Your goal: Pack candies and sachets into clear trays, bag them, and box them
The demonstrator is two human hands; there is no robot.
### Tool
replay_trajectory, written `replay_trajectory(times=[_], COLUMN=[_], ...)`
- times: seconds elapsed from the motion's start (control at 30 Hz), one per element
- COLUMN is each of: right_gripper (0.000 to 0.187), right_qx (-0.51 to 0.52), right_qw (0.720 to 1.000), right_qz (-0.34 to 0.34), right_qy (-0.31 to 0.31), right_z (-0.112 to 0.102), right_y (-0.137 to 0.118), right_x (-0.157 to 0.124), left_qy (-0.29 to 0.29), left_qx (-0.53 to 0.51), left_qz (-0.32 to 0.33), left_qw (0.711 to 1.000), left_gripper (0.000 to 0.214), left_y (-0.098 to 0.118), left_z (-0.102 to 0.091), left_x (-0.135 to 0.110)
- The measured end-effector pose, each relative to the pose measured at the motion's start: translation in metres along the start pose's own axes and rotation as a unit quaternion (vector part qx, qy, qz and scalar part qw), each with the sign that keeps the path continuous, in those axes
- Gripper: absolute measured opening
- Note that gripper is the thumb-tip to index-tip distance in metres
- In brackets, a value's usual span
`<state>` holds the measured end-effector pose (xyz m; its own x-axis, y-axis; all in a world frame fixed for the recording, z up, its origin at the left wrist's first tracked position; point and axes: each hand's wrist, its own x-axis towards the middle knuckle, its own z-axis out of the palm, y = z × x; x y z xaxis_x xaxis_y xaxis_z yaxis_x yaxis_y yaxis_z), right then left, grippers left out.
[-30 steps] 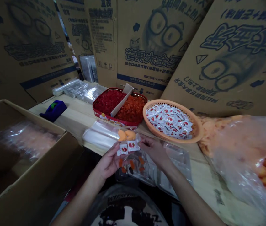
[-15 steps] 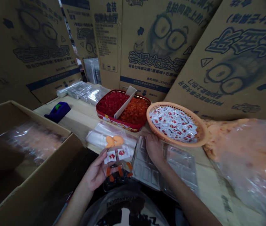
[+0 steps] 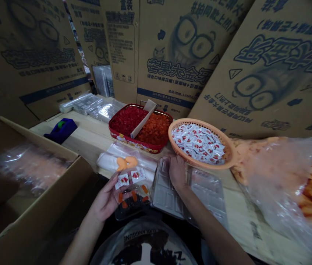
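My left hand [image 3: 104, 201] grips a clear plastic compartment tray [image 3: 121, 212] by its left side. Two white sachets with red print [image 3: 130, 178] lie in its middle, two plump orange sweets [image 3: 127, 162] sit at its far end, and several small orange pieces [image 3: 134, 195] are in the near compartments. My right hand [image 3: 177, 173] is closed at the far edge of another clear compartment tray [image 3: 167, 193], with bent fingers; the fingertips are partly hidden. More clear trays [image 3: 208, 191] lie just right of it.
Beyond the hands stand a red tin [image 3: 141, 144] of red and orange pieces and an orange basket [image 3: 229, 162] of sachets. A bag of orange sweets [image 3: 280, 176] lies right. Left are a blue tape dispenser [image 3: 61, 131] and an open carton [image 3: 62, 176]. Large cartons [image 3: 178, 48] wall the back.
The view has shifted slightly, so the scene sits a little further left. Both hands keep nearly the same places on their trays.
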<state>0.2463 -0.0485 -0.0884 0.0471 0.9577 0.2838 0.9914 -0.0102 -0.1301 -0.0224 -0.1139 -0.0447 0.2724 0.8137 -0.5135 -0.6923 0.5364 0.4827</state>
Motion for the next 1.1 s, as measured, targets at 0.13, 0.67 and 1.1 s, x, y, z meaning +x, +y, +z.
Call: replay_trajectory(times=[0.13,0.67,1.1], right_gripper=[0.035,0.024,0.024], right_qx=[0.149,0.139,0.187], right_qw=[0.988,0.962,0.979], right_qz=[-0.03,-0.209,-0.078], right_qy=[0.04,-0.108,-0.036], right_z=[-0.013,-0.081,-0.063], right_y=[-0.002,-0.147,-0.111], right_x=[-0.002,0.05,0.046], left_qy=[-0.011,-0.155,-0.071], left_qx=[-0.01,-0.051,-0.017], left_qz=[0.008,-0.031,-0.023], left_qw=[1.0,0.986,0.997], left_gripper=[0.034,0.053,0.062], left_y=[0.004,-0.012,-0.016], left_z=[-0.007,0.01,0.022], left_x=[0.004,0.014,0.009])
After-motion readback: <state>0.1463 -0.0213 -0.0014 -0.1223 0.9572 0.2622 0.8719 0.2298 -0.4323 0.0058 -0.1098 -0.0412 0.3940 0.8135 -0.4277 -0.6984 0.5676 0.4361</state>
